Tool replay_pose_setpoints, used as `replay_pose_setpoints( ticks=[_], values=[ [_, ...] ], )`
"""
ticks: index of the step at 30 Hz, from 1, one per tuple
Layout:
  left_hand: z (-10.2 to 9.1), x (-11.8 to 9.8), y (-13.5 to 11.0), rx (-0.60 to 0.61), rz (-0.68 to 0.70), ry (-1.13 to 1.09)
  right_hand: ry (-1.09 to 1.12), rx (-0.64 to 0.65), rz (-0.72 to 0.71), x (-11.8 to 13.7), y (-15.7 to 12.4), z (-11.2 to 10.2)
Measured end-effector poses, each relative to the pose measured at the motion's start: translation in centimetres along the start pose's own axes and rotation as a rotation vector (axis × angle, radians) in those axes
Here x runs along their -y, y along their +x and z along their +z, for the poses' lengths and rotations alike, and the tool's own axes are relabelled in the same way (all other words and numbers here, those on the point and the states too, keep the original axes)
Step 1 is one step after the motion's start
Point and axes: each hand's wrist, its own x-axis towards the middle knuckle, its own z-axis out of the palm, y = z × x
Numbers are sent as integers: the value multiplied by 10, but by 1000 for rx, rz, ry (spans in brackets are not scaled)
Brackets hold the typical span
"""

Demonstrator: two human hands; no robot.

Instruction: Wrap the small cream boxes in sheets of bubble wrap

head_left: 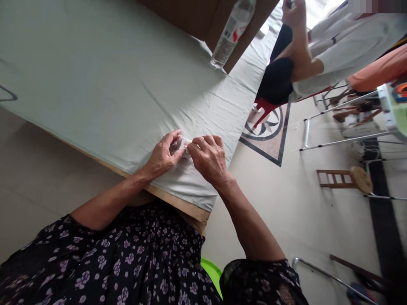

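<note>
Near the front corner of the cloth-covered table [104, 97], both my hands meet at a small whitish, partly see-through packet [183, 145] with a hint of pink. My left hand [163, 153] grips it between thumb and fingers from the left. From the right, the curled fingers of my right hand [208, 157] pinch its end. My fingers cover much of the packet, so its exact kind does not show.
A clear plastic bottle [229, 36] leans by a brown box [187, 15] at the back. Beyond the table's right edge sits a person [343, 51]. A wooden stool [345, 179] and metal-legged racks stand on the tiled floor. Something green [212, 271] shows below me.
</note>
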Motion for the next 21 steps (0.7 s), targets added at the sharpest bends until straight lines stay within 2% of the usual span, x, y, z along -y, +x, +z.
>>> replay_pose_setpoints(
  ticks=[7,14,21],
  values=[
    [1,-1,-1,6,32,50,61,-59,111,-13,13,2],
    [3,-3,-4,14,96,59,68,-61,136,-36,41,-4],
    [1,1,-4,53,180,69,120,-101,104,-70,78,14]
  ],
)
